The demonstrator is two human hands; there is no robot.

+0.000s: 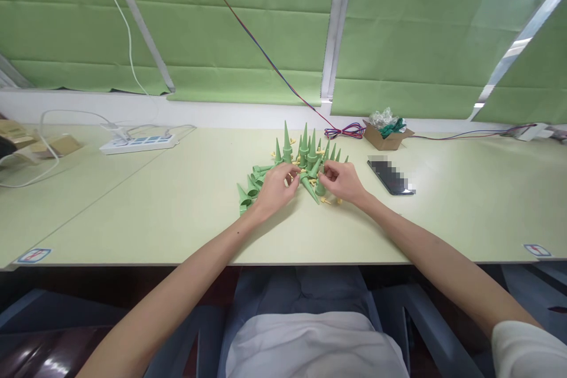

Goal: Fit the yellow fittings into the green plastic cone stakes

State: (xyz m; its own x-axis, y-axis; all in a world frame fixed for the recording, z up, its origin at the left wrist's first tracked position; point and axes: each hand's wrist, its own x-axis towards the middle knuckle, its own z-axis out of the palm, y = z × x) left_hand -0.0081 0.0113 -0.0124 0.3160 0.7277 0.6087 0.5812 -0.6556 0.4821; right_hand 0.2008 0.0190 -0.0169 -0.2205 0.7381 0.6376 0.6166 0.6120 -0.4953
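Observation:
Both of my hands work at a cluster of green cone-shaped plastic spikes with collars. My left hand (278, 188) has its fingers curled, the tips at the collared end of a tilted green spike (309, 188) whose point faces down and right. Thumb and fingers of my right hand (343, 182) are pinched together beside an upright green spike (320, 187); whatever they hold is too small to make out. Small yellow plastic pieces (325, 201) lie among the spikes. Behind my hands, several spikes (303, 147) stand point up. More spikes (252, 187) lie to the left of my left hand.
A black phone (390, 176) lies right of my right hand. Farther back are a small cardboard box (386, 140) with plastic wrapping and a coiled red-blue cable (348, 131). A white power strip (139, 143) and brown cardboard pieces (57, 146) are at the left.

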